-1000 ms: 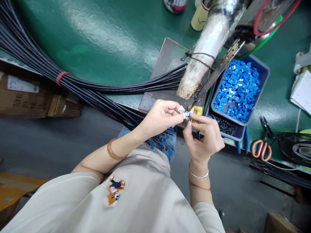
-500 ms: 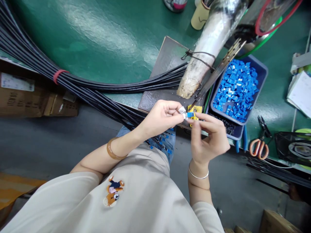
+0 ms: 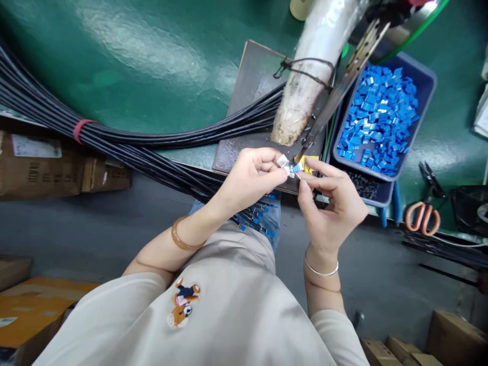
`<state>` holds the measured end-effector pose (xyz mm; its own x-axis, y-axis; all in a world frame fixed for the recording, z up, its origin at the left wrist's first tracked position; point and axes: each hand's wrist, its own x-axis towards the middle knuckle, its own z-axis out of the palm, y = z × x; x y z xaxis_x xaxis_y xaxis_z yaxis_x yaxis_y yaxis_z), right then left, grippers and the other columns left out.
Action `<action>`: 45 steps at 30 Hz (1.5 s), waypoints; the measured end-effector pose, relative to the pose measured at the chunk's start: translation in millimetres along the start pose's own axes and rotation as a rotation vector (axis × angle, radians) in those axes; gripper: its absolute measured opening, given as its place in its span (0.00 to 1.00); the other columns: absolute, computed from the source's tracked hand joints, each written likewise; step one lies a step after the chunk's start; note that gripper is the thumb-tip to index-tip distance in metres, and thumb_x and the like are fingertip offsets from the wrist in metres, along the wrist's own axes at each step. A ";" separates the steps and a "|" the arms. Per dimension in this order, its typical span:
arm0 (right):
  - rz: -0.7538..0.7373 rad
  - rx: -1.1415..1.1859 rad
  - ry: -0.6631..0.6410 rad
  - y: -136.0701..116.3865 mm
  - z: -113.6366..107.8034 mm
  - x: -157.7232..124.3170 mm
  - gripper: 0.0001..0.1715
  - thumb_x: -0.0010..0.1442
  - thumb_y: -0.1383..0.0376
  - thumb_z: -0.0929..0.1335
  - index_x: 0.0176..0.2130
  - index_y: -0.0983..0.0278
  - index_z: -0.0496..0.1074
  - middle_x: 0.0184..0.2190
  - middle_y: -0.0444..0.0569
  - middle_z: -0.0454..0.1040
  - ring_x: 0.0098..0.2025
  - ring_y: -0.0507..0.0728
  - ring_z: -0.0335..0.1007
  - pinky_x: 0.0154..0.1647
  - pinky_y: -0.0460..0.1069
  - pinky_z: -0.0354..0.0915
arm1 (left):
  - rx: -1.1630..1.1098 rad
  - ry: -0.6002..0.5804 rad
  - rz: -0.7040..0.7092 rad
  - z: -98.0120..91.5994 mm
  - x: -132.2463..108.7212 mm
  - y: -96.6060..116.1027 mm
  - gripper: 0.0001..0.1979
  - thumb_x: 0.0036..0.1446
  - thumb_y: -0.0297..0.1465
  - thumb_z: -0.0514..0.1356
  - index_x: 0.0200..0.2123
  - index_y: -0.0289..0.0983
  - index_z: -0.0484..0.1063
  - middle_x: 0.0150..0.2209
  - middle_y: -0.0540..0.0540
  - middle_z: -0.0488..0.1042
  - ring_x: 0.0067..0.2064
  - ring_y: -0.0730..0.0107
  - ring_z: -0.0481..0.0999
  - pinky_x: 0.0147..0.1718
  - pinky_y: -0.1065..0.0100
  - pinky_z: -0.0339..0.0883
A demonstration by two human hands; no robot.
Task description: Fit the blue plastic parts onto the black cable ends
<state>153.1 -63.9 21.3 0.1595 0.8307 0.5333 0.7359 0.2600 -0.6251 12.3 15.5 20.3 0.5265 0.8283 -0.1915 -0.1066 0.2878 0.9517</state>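
My left hand (image 3: 249,178) is closed in a pinch on the end of a black cable with a small blue connector (image 3: 294,168) at its tip. My right hand (image 3: 331,203) meets it from the right, thumb and forefinger pinched at the same blue connector. Both hands hover over my lap at the front edge of the green bench (image 3: 152,66). A thick bundle of black cables (image 3: 114,142), bound by a red band (image 3: 81,128), runs from the left across the bench and down to my lap, where several ends carry blue connectors (image 3: 259,218).
A dark blue tray (image 3: 424,81) full of blue connectors sits at the right. A wrapped pale cylinder (image 3: 308,76) and a metal arm (image 3: 343,81) slant down over a dark plate (image 3: 251,86). Orange-handled scissors (image 3: 421,216) lie far right. Cardboard boxes (image 3: 41,162) sit under the bench.
My right hand's fingers have shifted on the blue connector, now pinching it closer against my left hand. The view has dipped and swung slightly; the cables stay put.
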 end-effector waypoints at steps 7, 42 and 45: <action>-0.014 -0.023 -0.037 0.6 3.8 7.8 0.07 0.56 0.74 0.69 0.34 0.62 0.72 0.44 0.49 0.80 0.43 0.56 0.79 0.40 0.51 0.78 | 0.001 0.023 0.026 -0.4 0.8 -2.4 0.07 0.51 0.24 0.59 0.22 0.35 0.66 0.16 0.55 0.62 0.19 0.83 0.56 0.20 0.74 0.50; -0.081 -0.068 -0.071 -1.3 0.0 10.2 0.09 0.55 0.75 0.68 0.35 0.62 0.70 0.44 0.47 0.79 0.44 0.55 0.79 0.42 0.50 0.78 | 0.024 -0.017 -0.008 -3.8 1.0 -1.9 0.08 0.51 0.26 0.59 0.21 0.35 0.66 0.16 0.54 0.62 0.20 0.82 0.57 0.20 0.74 0.51; -0.081 -0.115 -0.057 -0.2 -2.0 9.3 0.09 0.56 0.74 0.69 0.36 0.61 0.72 0.43 0.46 0.80 0.43 0.55 0.80 0.38 0.48 0.77 | 0.046 -0.054 -0.033 -2.5 -1.0 -1.0 0.07 0.52 0.26 0.59 0.23 0.35 0.66 0.17 0.54 0.62 0.20 0.82 0.57 0.21 0.74 0.50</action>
<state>155.7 -57.2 27.5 0.0614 0.8369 0.5439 0.8162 0.2716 -0.5100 9.8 15.6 18.9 0.5743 0.7910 -0.2109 -0.0504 0.2913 0.9553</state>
